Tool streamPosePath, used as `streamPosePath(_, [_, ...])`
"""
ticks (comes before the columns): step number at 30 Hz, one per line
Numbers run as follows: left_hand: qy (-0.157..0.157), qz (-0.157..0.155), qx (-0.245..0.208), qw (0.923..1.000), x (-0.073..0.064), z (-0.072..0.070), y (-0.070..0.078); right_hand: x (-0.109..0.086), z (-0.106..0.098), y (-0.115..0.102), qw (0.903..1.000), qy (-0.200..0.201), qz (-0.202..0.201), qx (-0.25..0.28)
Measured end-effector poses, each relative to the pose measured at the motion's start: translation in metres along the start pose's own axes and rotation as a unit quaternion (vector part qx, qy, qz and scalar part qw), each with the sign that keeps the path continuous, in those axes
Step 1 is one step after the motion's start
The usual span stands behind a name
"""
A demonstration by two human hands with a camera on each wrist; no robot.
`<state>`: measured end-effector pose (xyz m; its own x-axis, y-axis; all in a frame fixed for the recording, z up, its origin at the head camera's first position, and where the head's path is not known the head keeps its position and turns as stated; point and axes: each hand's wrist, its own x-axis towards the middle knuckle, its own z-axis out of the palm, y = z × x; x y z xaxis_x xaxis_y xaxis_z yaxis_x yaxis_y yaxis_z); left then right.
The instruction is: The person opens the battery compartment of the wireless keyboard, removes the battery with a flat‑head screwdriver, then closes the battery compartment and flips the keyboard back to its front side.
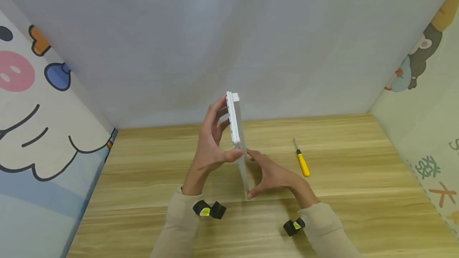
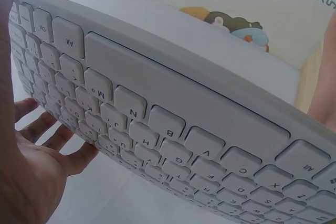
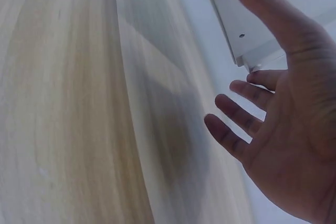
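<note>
Keyboard (image 1: 234,120) at hand: we judge the step to be turning or inspecting it; it is held nearly on edge over the table (image 1: 143,178), its keys towards our left; we cannot tell whether its lower edge touches the wood.
Left hand (image 1: 211,148): fingers bent across the keyboard's width, thumb at the opposite edge; this is a firm hold.
Right hand (image 1: 274,176): thumb and fingers spread wide by the underside; we cannot tell how much they bear.
Next move: we think it calls for a steady left hold, with our right hand guiding the underside.
Keyboard count: one; one spacebar (image 2: 181,90) and two Alt keys (image 2: 68,41) show; two dark spots (image 3: 242,35) mark the underside.
Screwdriver (image 1: 302,162) count: one, yellow-handled, lying beyond our right hand.
Wrist devices (image 1: 201,208) count: two, one per cuff.
</note>
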<state>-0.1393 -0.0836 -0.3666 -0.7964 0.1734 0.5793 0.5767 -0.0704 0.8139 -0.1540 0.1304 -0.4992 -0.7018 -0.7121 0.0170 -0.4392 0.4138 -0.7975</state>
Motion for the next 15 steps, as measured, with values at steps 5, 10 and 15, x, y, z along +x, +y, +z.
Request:
streamPosePath(5, [-0.008,-0.004,0.003,1.0000,0.001,-0.002,0.001,-0.003,0.001,0.000,0.9997,0.004,0.016,0.016])
streamPosePath(10, [-0.022,-0.006,0.003,0.9997,0.001,-0.007,0.004,-0.007,0.000,0.000,0.9989,0.014,0.040,0.021])
streamPosePath(15, [-0.030,-0.017,-0.007,0.9994,0.000,-0.013,0.005,-0.011,-0.003,0.000,0.9974,0.014,0.059,0.040])
